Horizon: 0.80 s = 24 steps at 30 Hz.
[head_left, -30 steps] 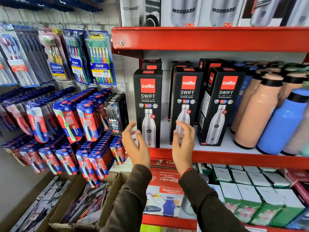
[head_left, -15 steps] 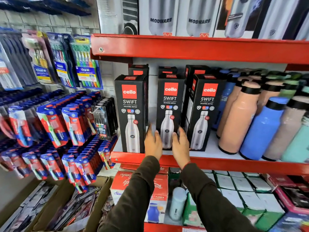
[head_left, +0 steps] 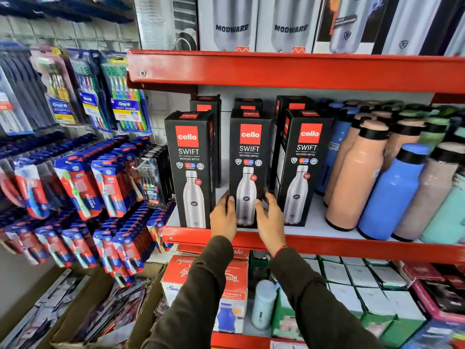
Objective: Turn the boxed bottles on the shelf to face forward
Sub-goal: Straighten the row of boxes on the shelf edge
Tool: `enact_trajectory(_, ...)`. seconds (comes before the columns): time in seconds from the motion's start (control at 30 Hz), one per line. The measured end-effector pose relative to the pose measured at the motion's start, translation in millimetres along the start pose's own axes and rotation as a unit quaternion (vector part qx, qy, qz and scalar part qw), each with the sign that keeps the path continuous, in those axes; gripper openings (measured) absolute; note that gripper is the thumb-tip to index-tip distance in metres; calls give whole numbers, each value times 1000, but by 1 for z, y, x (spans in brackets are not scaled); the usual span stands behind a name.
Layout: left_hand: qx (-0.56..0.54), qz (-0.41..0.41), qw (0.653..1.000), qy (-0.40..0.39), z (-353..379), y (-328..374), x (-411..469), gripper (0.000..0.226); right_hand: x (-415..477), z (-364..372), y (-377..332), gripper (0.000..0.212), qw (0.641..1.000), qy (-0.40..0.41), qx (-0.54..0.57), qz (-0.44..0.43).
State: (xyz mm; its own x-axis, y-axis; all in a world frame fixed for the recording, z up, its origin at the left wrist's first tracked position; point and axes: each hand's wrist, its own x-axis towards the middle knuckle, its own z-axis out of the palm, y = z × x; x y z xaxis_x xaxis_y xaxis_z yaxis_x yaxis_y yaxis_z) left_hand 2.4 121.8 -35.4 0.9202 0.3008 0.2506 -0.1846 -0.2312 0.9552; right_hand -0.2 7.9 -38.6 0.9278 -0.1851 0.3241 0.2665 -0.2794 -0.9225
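Note:
Three black Cello Swift bottle boxes stand in a front row on the red-edged shelf (head_left: 327, 244). The left box (head_left: 189, 170) faces forward. The middle box (head_left: 249, 162) also faces forward, and both hands clasp its lower part. My left hand (head_left: 224, 217) presses its left side, my right hand (head_left: 269, 217) its right side. The right box (head_left: 302, 167) stands turned a little, its left side panel showing. More black boxes (head_left: 247, 104) stand behind the row, mostly hidden.
Loose peach and blue bottles (head_left: 357, 172) crowd the shelf to the right. Modware boxes (head_left: 289, 23) fill the shelf above. Toothbrush packs (head_left: 83, 182) hang on the left wall. Boxed goods (head_left: 236, 280) sit on the shelf below.
Both hands moved up from in front of the shelf edge and closed on the middle box's sides. The camera came nearer to the shelf.

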Motion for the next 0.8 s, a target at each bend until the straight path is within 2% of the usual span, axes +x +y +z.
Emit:
enact_trajectory(0.6,28,26,999,-3,-13,5,-38,43,-31,-11,2,38,999,-6,-16,-37)
enact_trajectory(0.8,20,18,1000,5,-8,8,-40,45,-30,-21,-2,39,999,-37,-10,-34)
